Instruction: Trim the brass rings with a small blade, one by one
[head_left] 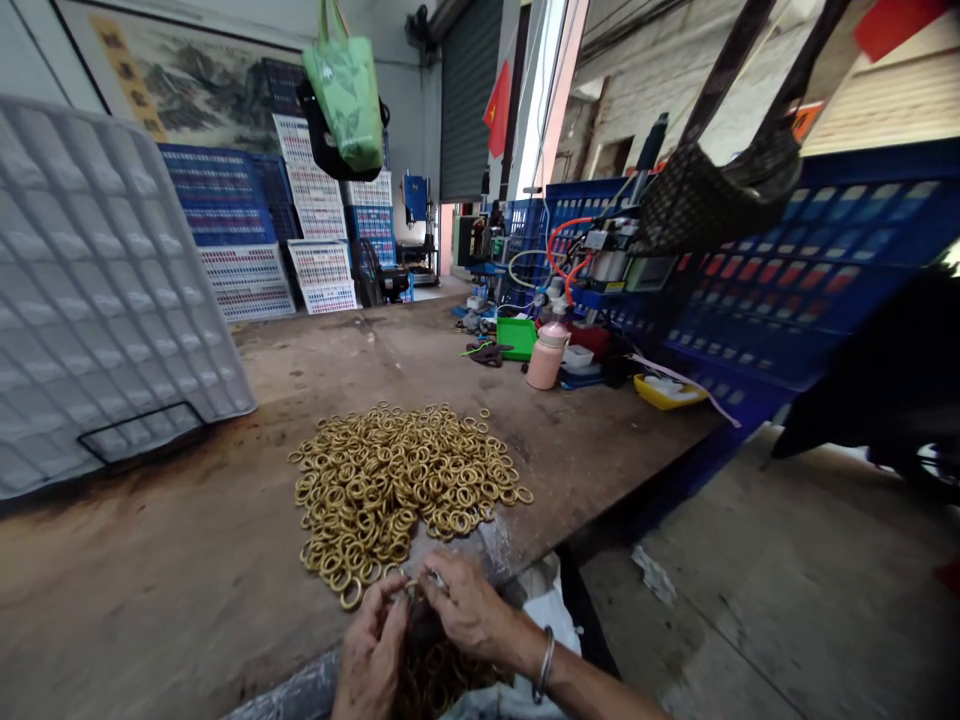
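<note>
At the table's front edge, my left hand (pixel 375 640) is closed, pinching a brass-coloured ring (pixel 411 589) between thumb and fingers. My right hand (pixel 472 608) meets it from the right, its fingers closed around a small greyish thing (pixel 436 578) whose kind I cannot make out. Just beyond both hands spreads a large heap of brass-coloured rings (pixel 397 470) on the brown table (pixel 300 640). Below the hands, more rings (pixel 435 675) lie in a pale sack (pixel 551 600), partly hidden by my wrists. A metal bangle circles my right wrist.
A ribbed, whitish covered block (pixel 112 290) stands at the left. Toward the back right are a pink bottle (pixel 547 355), a green tray (pixel 516 338) and a yellow tray (pixel 667 392). Blue crates (pixel 757 300) line the right side. A green bag (pixel 345 100) hangs overhead.
</note>
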